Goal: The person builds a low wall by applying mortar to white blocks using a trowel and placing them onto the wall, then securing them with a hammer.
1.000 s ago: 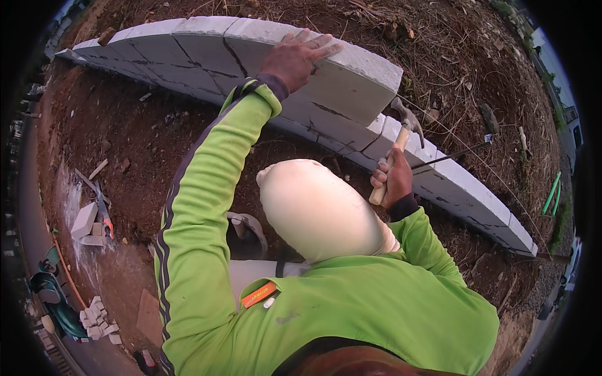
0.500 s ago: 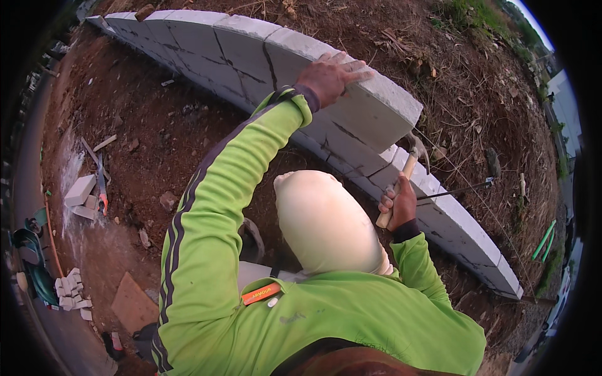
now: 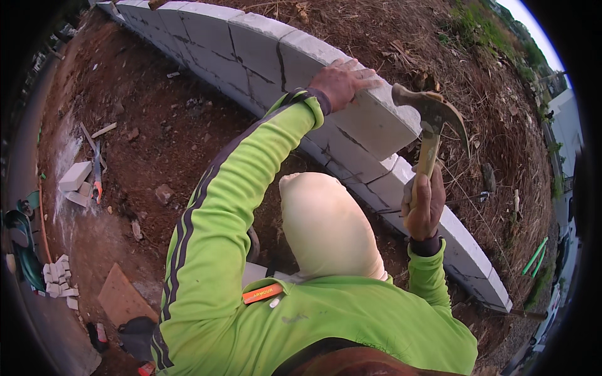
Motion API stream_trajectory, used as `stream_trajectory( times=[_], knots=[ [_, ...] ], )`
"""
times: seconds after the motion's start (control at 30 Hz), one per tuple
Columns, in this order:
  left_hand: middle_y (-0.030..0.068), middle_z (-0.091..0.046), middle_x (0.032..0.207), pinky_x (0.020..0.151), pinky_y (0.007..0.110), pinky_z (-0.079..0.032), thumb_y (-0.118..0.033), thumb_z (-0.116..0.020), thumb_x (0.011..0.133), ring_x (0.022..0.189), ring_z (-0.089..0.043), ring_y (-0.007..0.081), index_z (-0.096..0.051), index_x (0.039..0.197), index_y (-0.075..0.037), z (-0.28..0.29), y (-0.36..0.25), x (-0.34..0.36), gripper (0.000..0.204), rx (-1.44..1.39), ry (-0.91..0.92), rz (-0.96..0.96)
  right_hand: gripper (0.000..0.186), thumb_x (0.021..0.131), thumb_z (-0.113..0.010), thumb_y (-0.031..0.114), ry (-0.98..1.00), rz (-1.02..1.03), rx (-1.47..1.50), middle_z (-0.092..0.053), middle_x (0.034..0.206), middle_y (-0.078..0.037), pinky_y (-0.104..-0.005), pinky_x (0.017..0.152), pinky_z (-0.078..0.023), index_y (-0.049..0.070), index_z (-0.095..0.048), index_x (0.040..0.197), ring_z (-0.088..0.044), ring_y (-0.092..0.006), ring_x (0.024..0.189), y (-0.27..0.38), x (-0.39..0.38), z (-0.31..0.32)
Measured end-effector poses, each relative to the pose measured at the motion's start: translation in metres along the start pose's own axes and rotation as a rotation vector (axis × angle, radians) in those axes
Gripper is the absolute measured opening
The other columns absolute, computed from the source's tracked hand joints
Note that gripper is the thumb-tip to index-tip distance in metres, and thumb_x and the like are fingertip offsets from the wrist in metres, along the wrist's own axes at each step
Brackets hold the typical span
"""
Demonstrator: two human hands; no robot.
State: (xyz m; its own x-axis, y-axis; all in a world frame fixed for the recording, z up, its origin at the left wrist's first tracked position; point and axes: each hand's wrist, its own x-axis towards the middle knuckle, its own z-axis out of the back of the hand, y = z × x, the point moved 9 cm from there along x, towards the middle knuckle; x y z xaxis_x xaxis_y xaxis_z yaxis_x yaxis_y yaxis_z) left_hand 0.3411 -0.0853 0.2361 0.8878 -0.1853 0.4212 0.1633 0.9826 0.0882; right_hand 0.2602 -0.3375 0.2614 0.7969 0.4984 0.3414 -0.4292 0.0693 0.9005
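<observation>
My left hand (image 3: 343,84) lies with fingers apart on the top edge of the end block (image 3: 376,125), a pale grey block in the upper course of a low block wall (image 3: 207,47). My right hand (image 3: 425,203) is wrapped round the wooden handle of a hammer (image 3: 433,113). The hammer is raised, its metal head beside the free end of that block; one side of the head curves down to a thin tip. In this view the head overlaps the block's corner, and I cannot tell whether they touch.
A thin string (image 3: 480,213) runs along the wall's far side. Left on the reddish soil lie a saw (image 3: 98,175), a cut block (image 3: 75,176), a pile of block pieces (image 3: 59,276) and a brown board (image 3: 122,297). Two green sticks (image 3: 535,257) lie far right.
My right hand has lifted the hammer up and to the right, bringing its head into plain sight beside the block's end. My left hand stays on the block.
</observation>
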Motion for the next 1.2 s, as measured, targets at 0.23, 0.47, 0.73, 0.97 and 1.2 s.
stream_trajectory(
  times=[0.23,0.47,0.73,0.97,1.2],
  knots=[
    [0.0104,-0.059,0.141,0.112,0.044,-0.046,-0.026,-0.077,0.087,0.133,-0.053,0.0329,-0.053,0.146,-0.034,0.015,0.004,0.003,0.065,-0.088,0.054,0.071,0.028,0.107,-0.049,0.031,0.092,0.384,-0.672,-0.068,0.082,-0.023,-0.0536,0.068,-0.051,0.005,-0.057,0.114,-0.068,-0.0451,0.076,0.05,0.208,-0.096],
    [0.0102,-0.068,0.119,0.102,0.045,-0.051,-0.022,-0.078,0.083,0.118,-0.06,0.0313,-0.066,0.133,-0.028,0.01,0.017,-0.004,0.052,-0.128,-0.006,0.129,0.044,0.105,-0.048,0.042,0.32,0.172,-0.936,-0.071,0.104,-0.028,-0.0566,0.081,-0.054,0.002,-0.061,0.119,-0.069,-0.0474,0.096,-0.017,0.246,-0.131],
    [0.0056,-0.056,0.148,0.114,0.045,-0.045,-0.025,-0.078,0.085,0.14,-0.05,0.0296,-0.06,0.14,-0.028,0.012,0.003,-0.004,0.058,-0.079,-0.133,-0.002,0.041,0.107,-0.048,0.038,0.194,0.298,-0.644,-0.068,0.092,-0.024,-0.0516,0.076,-0.051,0.0,-0.063,0.11,-0.068,-0.0412,0.084,0.028,0.206,-0.069],
    [0.0039,-0.053,0.153,0.118,0.043,-0.042,-0.023,-0.081,0.084,0.144,-0.046,0.0264,-0.052,0.149,-0.029,0.005,0.053,-0.012,0.071,-0.158,-0.063,0.115,0.035,0.106,-0.055,0.035,0.005,0.124,-0.613,-0.067,0.082,-0.021,-0.0447,0.068,-0.051,0.001,-0.063,0.111,-0.069,-0.0356,0.075,0.033,0.109,0.018],
    [-0.0022,-0.053,0.153,0.118,0.042,-0.042,-0.018,-0.078,0.087,0.142,-0.047,0.0267,-0.052,0.149,-0.032,-0.003,0.053,-0.009,0.069,-0.161,-0.086,0.128,0.031,0.106,-0.051,0.034,0.053,0.014,-0.751,-0.067,0.076,-0.022,-0.0532,0.066,-0.05,0.005,-0.059,0.114,-0.066,-0.046,0.074,-0.018,0.081,0.015]
  ],
)
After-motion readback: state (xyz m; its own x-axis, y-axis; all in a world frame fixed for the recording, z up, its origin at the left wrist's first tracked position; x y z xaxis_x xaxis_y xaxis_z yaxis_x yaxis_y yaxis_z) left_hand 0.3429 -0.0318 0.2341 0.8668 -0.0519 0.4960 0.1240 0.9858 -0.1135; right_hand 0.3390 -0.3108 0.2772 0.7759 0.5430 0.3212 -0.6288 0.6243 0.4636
